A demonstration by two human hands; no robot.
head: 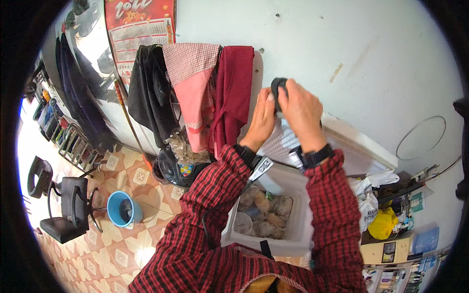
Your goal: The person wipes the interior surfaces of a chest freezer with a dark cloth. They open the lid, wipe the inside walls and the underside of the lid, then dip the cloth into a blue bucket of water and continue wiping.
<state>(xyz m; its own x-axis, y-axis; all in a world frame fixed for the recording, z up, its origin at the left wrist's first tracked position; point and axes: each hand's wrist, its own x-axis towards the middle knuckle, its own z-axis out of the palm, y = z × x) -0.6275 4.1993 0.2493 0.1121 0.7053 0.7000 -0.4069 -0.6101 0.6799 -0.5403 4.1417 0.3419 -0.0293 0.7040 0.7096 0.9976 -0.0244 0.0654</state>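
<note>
Both of my hands are raised in front of the pale wall, gripping a dark, bunched cloth-like item (pixel 278 89) between them. My left hand (pixel 261 119) presses on its left side, and my right hand (pixel 301 110) wraps its right side. Below my forearms stands an open white chest freezer (pixel 302 230) that holds several bagged, frosty bundles (pixel 282 207) and a round translucent container (pixel 242 223). Its raised lid (pixel 361 143) leans by the wall. Left of my hands hang a dark red cloth (pixel 234 95), a pink checked apron (pixel 194 95) and a black garment (pixel 150 95).
A blue bucket (pixel 137 212) and a black office chair (pixel 75 205) stand on the tiled floor at left. A long stick (pixel 129 119) leans near the wall. Plastic bags (pixel 383 223) and a cream-coloured appliance (pixel 401 251) are at right. A wire ring (pixel 400 141) hangs on the wall.
</note>
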